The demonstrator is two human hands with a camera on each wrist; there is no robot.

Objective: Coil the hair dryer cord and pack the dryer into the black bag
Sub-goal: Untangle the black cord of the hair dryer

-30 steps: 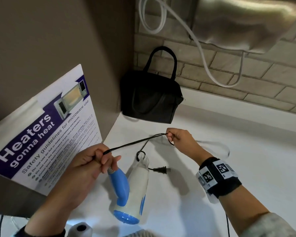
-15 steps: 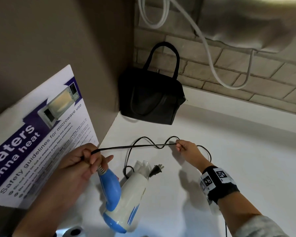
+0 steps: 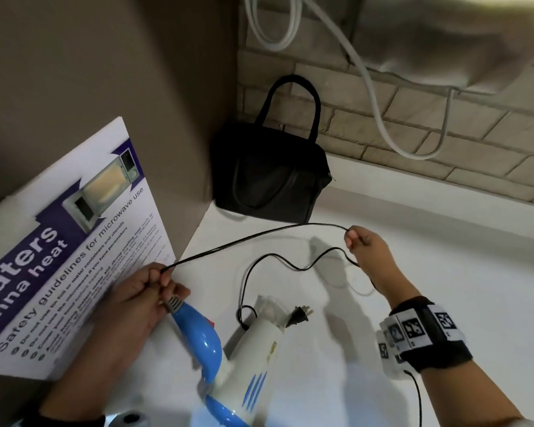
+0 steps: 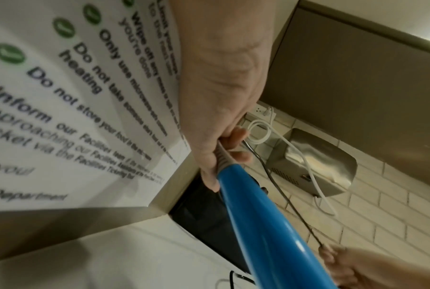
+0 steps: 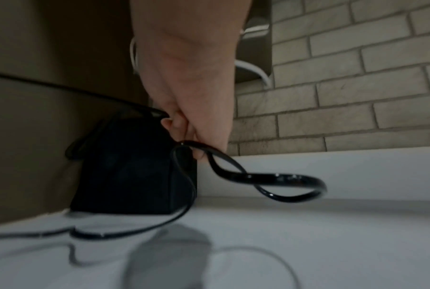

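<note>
Cord stretched between two hands above the white counter (image 3: pixel 444 272)

The left hand (image 3: pixel 142 291) curls around the end of the hair dryer's (image 3: pixel 244 355) blue handle and pinches the black cord (image 3: pixel 259 235) where it leaves it; the right hand (image 3: pixel 364 245) grasps the cord farther along, a slack loop hanging below its fingers (the plug (image 3: pixel 299 315) lies by the dryer's nozzle). The dryer body hangs low over the counter; whether it touches is unclear. The black bag (image 3: pixel 269 174) stands upright in the corner, against the brick wall (image 3: pixel 444 143), beside a microwave safety poster (image 3: pixel 74 241)
</note>
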